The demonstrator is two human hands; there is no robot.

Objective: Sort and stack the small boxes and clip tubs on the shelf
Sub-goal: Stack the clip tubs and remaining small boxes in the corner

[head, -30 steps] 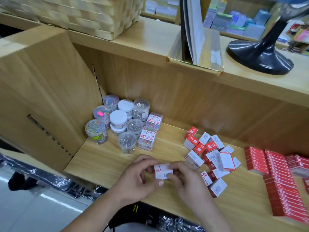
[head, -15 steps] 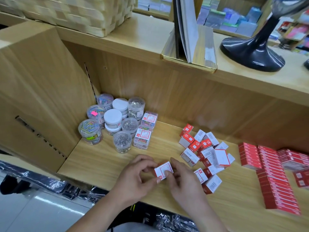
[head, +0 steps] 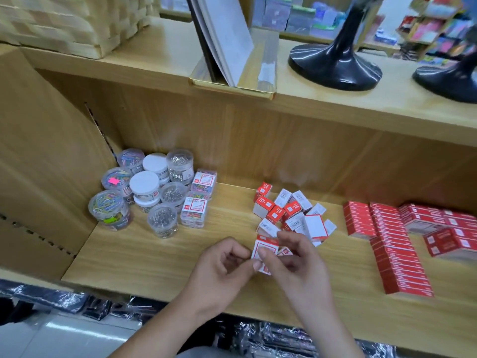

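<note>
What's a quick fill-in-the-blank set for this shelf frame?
1. The left hand and right hand pinch one small box, white-faced with a ____ border.
2. The clip tubs stand at the ____ end of the shelf.
3. The loose pile of boxes lies to the ____ of the clip tubs.
Missing: red; left; right.

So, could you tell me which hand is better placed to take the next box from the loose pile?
Right, probably. The right hand sits directly beside the loose pile, fingers almost touching it, while the left hand lies on the far side of the held box, which both hands pinch.
</note>
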